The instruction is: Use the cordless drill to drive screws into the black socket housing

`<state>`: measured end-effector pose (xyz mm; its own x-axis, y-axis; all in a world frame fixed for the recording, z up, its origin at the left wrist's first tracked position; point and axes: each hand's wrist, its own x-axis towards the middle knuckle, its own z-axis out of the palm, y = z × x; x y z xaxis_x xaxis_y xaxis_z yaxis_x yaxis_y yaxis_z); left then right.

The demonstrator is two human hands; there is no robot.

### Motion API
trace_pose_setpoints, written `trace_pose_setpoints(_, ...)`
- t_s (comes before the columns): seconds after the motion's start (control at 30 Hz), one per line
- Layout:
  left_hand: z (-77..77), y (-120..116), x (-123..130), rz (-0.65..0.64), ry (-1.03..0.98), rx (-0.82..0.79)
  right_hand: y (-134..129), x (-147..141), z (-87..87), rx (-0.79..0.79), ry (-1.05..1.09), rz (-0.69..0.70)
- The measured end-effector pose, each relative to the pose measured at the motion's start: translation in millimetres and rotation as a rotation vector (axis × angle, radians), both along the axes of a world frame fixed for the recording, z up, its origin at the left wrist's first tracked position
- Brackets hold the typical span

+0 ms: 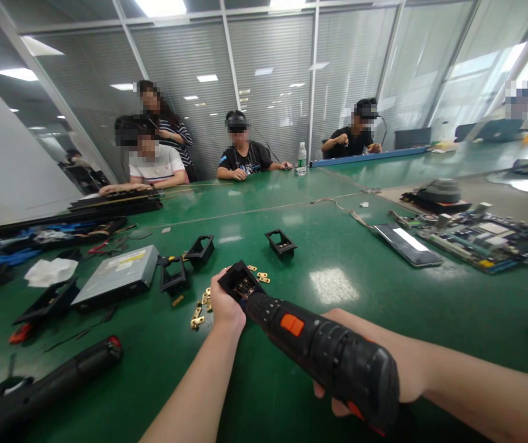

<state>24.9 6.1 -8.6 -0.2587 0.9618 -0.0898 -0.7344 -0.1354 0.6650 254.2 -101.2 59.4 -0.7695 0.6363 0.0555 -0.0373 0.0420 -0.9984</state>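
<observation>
Obstructing brass plates (199,320) beside left hand (228,307)

The left hand (227,307) gripped a black frame (239,280), its open side facing up. The right hand (338,394) held a black power drill (324,351) with an orange switch; its front end met the frame's near side. Small brass plates (206,299) lay on the green table (301,314), around the left hand. Three similar black housings (281,244) stood farther back. A silver disc drive (119,277) was positioned to their left, and a circuit board (490,234) to the right. Across the table, people sat near a water bottle (301,159).
</observation>
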Motion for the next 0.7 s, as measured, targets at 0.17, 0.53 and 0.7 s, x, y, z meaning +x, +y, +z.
trace_pose_setpoints(0.17, 0.9, -0.8, -0.3, 0.04, 0.014, -0.007, 7.7, 6.1, -7.5, 0.04, -0.023, 0.097)
trace_pose_setpoints(0.53, -1.6, 1.2, 0.0, 0.034, -0.006, -0.016, 9.9, 5.4, -9.2, 0.104, -0.058, 0.077)
trace_pose_setpoints(0.7, 0.7, 1.8, 1.4, 0.022, -0.023, -0.026, 2.1, 2.0, -1.9, 0.015, -0.019, 0.043)
